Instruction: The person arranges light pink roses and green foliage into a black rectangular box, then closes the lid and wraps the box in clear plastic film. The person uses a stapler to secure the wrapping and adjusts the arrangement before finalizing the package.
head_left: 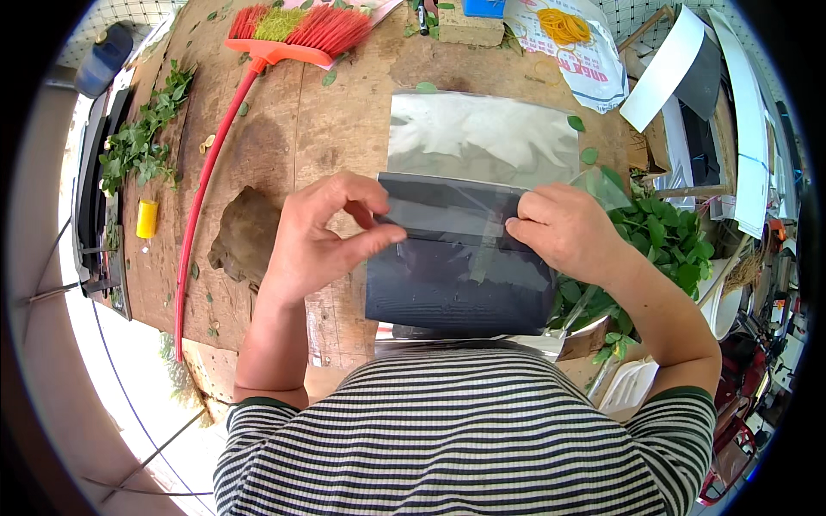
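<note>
A dark, glossy sheet [456, 279], folded over along its far part, lies in front of my torso. A strip of clear tape or film [489, 245] crosses its fold toward the right. At the fold's left end, my left hand [327, 228] has its thumb and forefinger curled close about the edge, with a small gap between the tips. My right hand [564, 224] pinches the fold's right end, its fingers bent under. Just beyond lies a shiny clear plastic sheet [482, 159] with white glare on it.
A red broom [275, 53] lies on the wooden table [344, 112], left of a brown lump [245, 236]. Leafy stems sit at left [146, 133] and right [662, 236]. Yellow rubber bands [564, 27] rest on a white bag [594, 77]. Boards [740, 120] lean at right.
</note>
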### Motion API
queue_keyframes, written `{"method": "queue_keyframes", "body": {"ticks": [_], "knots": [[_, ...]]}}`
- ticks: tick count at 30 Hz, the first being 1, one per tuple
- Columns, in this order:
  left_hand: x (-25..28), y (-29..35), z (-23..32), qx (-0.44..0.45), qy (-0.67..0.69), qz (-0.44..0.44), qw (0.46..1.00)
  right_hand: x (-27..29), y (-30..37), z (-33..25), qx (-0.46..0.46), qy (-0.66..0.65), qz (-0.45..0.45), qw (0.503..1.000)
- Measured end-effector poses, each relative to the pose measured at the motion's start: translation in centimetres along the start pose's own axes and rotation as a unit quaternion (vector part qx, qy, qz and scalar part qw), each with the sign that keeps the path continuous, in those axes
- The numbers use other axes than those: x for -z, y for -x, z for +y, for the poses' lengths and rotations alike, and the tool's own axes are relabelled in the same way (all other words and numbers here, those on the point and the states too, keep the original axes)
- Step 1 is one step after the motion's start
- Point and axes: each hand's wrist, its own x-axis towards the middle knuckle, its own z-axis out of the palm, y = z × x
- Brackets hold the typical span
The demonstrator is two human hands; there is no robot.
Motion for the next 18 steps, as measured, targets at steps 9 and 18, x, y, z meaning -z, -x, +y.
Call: {"method": "queue_keyframes", "body": {"ticks": [9,18], "knots": [[-4.5,0.2,4.0,-0.109,-0.517,-0.269,0.805,-0.4,0.4,-0.6,0.033,0.054,0.002,0.998],[-3.3,3.1,2.0,-0.124,-0.486,-0.235,0.832,1.1,7.3,0.9,-0.099,0.067,0.019,0.993]]}}
